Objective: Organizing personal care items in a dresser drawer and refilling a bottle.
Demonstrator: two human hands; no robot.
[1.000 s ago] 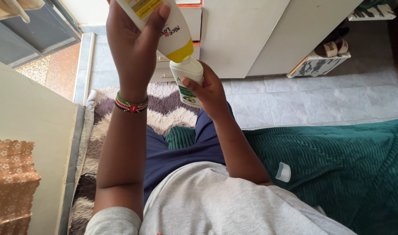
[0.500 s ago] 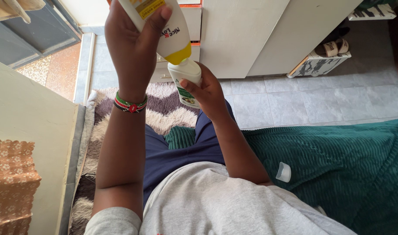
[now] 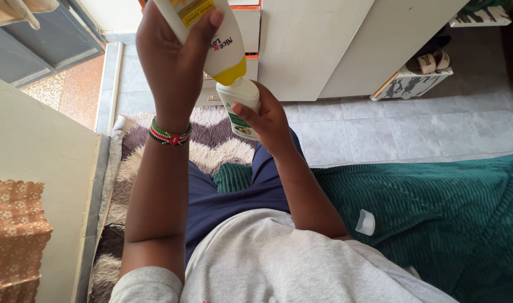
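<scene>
My left hand [image 3: 175,62] grips a large white lotion bottle [image 3: 211,33] with a yellow neck, turned upside down. Its yellow end touches the mouth of a small white bottle [image 3: 239,106], which my right hand [image 3: 268,120] holds upright just below. A beaded wristband circles my left wrist. A small white cap [image 3: 366,222] lies loose on the green ribbed bedcover [image 3: 436,213] by my right elbow. I sit with dark blue trousers and a grey top.
A shaggy brown and white rug [image 3: 211,140] lies on the grey tiled floor [image 3: 380,129]. White cupboards [image 3: 324,45] stand ahead, and a low rack with sandals [image 3: 427,64] is at the right. A cream panel [image 3: 37,168] runs along the left.
</scene>
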